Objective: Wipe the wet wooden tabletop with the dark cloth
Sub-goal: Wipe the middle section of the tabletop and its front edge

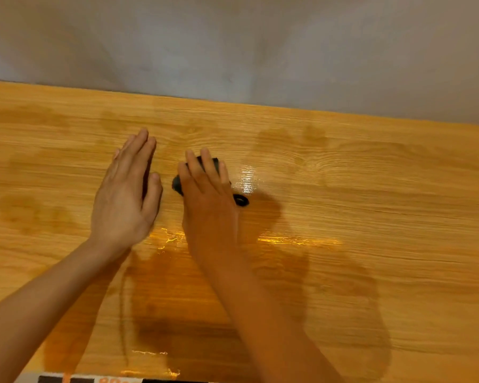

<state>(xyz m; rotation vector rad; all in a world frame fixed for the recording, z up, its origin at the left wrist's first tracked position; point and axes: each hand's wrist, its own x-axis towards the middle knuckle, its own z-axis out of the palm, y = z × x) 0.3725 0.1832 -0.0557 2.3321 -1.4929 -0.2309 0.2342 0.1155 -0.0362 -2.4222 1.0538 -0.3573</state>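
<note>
1. Here your right hand (208, 200) lies flat on the dark cloth (179, 183), fingers straight and a little spread, pressing it down onto the wooden tabletop (371, 189) rather than curling round it.
2. The cloth sits near the middle of the tabletop, mostly hidden under your palm; a dark edge shows to the left of your fingers, another bit between your fingertips, and a small dark loop (241, 200) pokes out on the right side of the hand.
3. Your left hand (126, 194) is just beside it on the left, open, with the fingers straight and held together, pointing toward the wall (233, 45). It holds nothing. You cannot tell from this view whether it touches the wood or hovers just above it.
4. The two hands are close but apart, with a strip of bare wood between them.
5. The tabletop is wet in patches: a shiny film (245, 178) just right of your right fingers, glinting streaks near both wrists, and a large darker damp area spreading below your forearms toward the near edge. Fainter damp stains show at the far left and toward the back right.
6. A grey wall runs along the far edge of the tabletop.
</note>
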